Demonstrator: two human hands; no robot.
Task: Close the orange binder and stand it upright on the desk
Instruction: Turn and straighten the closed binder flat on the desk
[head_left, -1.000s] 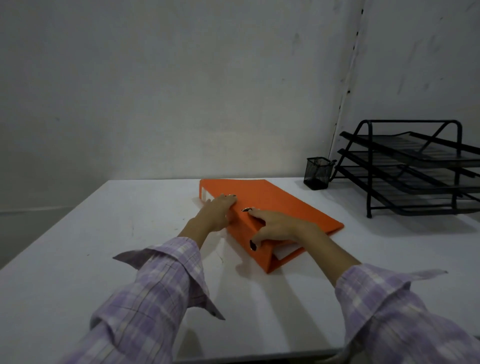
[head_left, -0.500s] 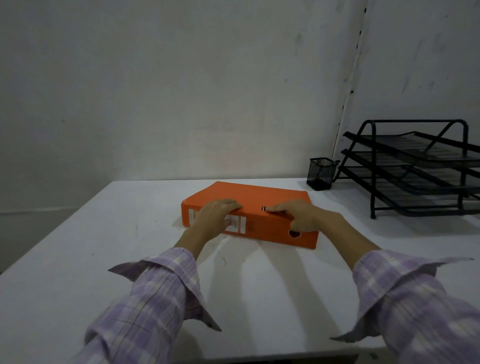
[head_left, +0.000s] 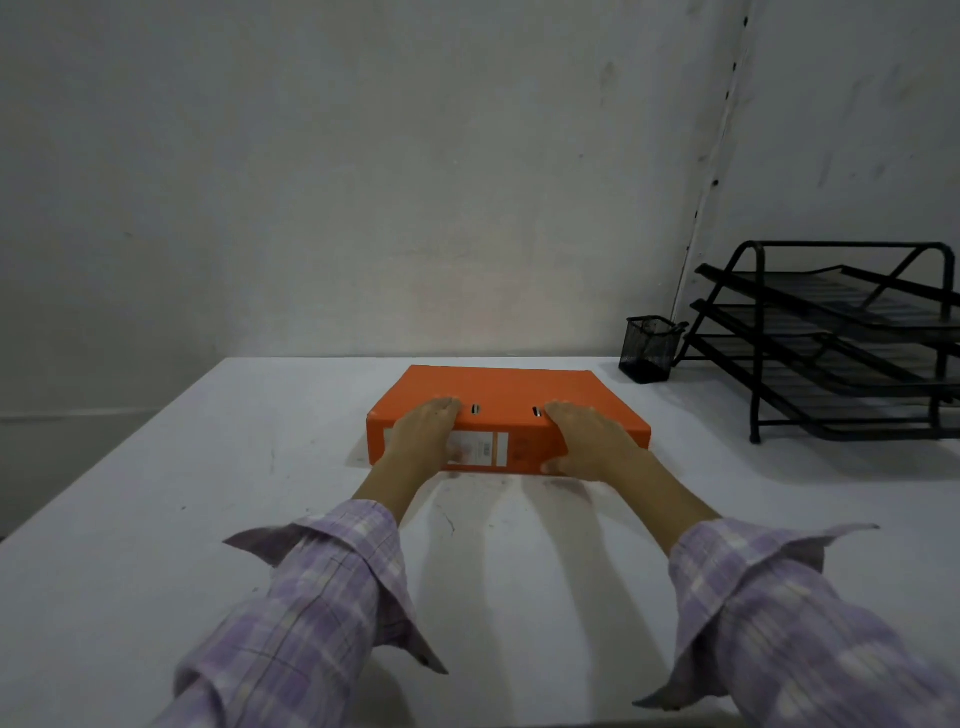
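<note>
both hands rest on the near edge of the orange binder (head_left: 511, 397), which lies flat and closed on the white surface (head_left: 156, 519) with its spine facing the person. left hand (head_left: 423, 434) lies palm down over the left part of the spine, fingers together and reaching onto the top cover, its heel covering part of the white spine label (head_left: 480, 449). right hand (head_left: 584, 439) lies the same way over the right part of the spine, fingers together on the top cover, thumb low against the spine near the surface. neither hand is closed around the binder; both are pressed flat against it. two small metal slots (head_left: 475, 409) show on the cover between the fingertips of the two hands. the binder sits a little beyond the middle of the surface, its long edges about square to the person, its far edge short of the wall (head_left: 363, 182). both forearms wear purple plaid sleeves (head_left: 322, 587) with loose open cuffs. at the far right a black mesh pen cup (head_left: 649, 349) stands just beside a black three-tier wire tray rack (head_left: 831, 343), both well apart from the binder.
</note>
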